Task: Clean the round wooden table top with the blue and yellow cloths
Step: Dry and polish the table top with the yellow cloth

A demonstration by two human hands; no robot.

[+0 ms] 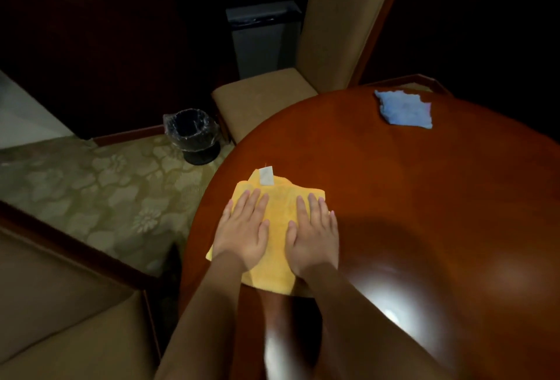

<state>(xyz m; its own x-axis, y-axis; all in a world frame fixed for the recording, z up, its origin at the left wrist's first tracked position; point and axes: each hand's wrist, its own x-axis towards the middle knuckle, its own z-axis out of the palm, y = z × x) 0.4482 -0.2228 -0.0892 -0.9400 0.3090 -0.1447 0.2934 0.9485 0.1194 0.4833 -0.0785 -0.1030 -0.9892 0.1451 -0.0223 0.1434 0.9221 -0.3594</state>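
From my seat at the feed, nearest to me is the round wooden table (409, 197), its glossy reddish-brown top throwing back a bright patch of lamp glare on the near side. Both forearms reach in over that near edge. My left hand (244, 228) lies flat on the yellow cloth (277, 228), fingers straight and slightly spread, palm down. My right hand (313, 235) lies flat beside it on the same cloth, fingers straight too, the two hands close together but not touching; neither one grips the fabric. The yellow cloth sits folded near the table's left edge, with a small white tag (266, 176) sticking out at its far side.

Farther across the table, close to its far rim, the blue cloth (404, 110) lies crumpled by itself, well apart from the hands.

Off the table's near left stands an armchair (60, 304) with tan upholstery and a dark wooden frame. Beyond the table's left edge the floor is a pale green carpet (100, 185) with a flower pattern. On it, just off the table's far left, is a small black bin (194, 134) lined with clear plastic. Behind the table's far edge stands a tan chair (339, 25), and next to it a grey box-shaped bin (263, 40) against a dark wall.
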